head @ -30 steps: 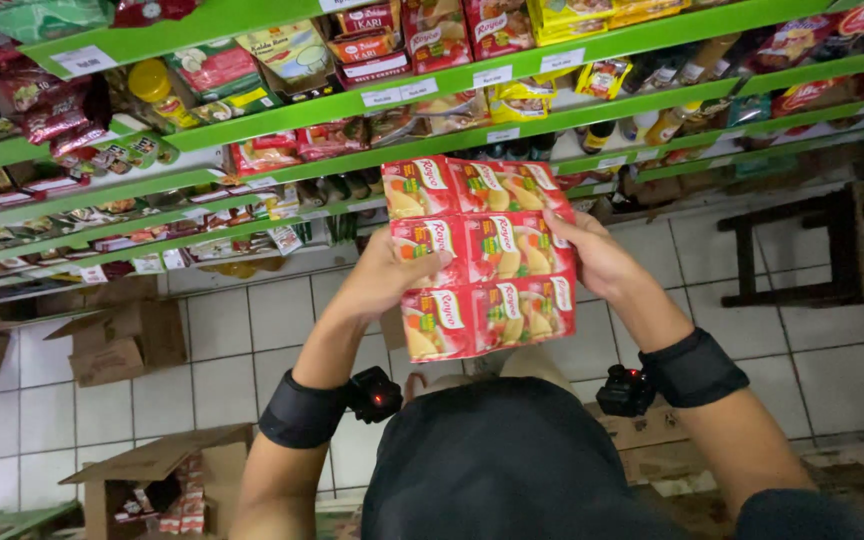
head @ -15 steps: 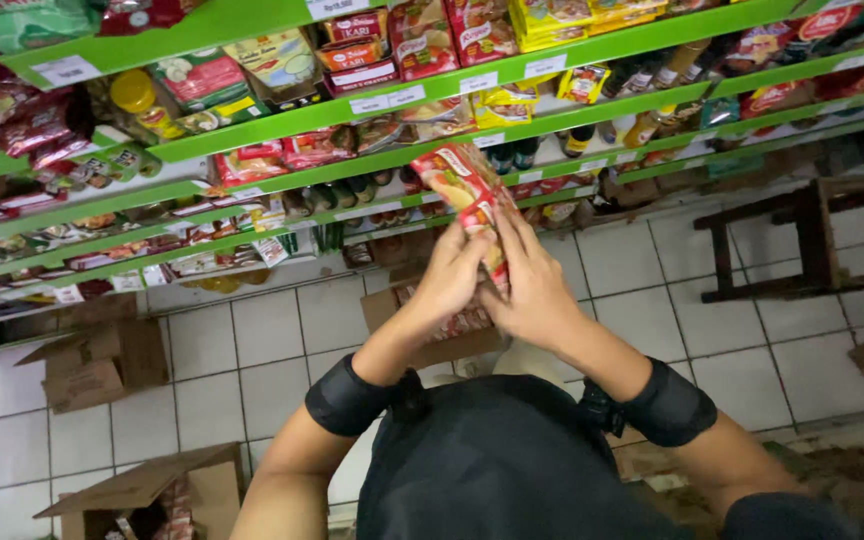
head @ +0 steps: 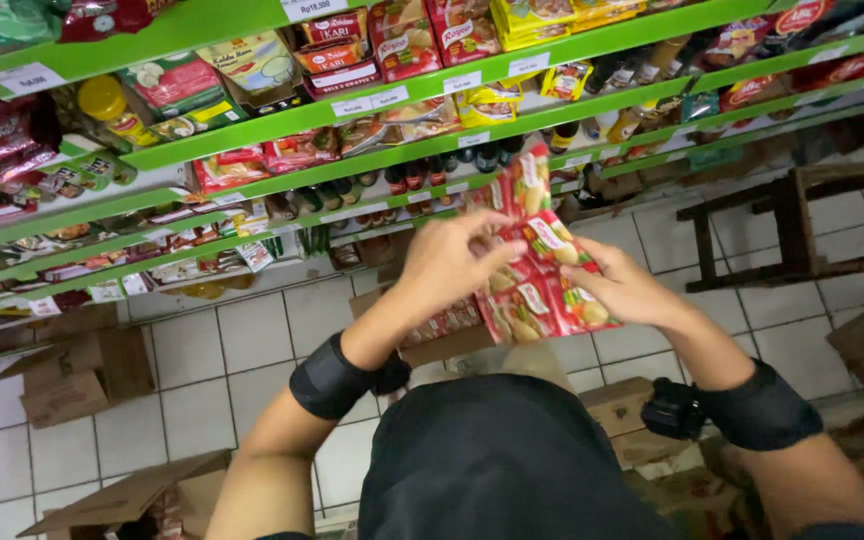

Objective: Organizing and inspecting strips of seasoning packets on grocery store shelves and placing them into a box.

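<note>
Green shop shelves (head: 422, 100) behind, both hands raised, left hand (head: 452, 262), right hand (head: 627, 290), gripping red sachet strip (head: 537, 285)

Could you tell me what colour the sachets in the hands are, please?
Mainly red sachets, with yellow food pictures; head view.

Both hands, the left hand (head: 457, 262) and the right hand (head: 624, 290), are in open air in front of the shelves (head: 252, 130), with the sachets (head: 537, 265) between them. Above and ahead, the shelf levels are full of packets and bottles, so there is little room to pass there. Below the hands an open box (head: 442, 330) blocks the way down. To the left the tiled floor (head: 212, 350) is free, up to a carton (head: 82, 370). To the right a wooden stool (head: 802, 225) stands, with bare tiles between.
</note>
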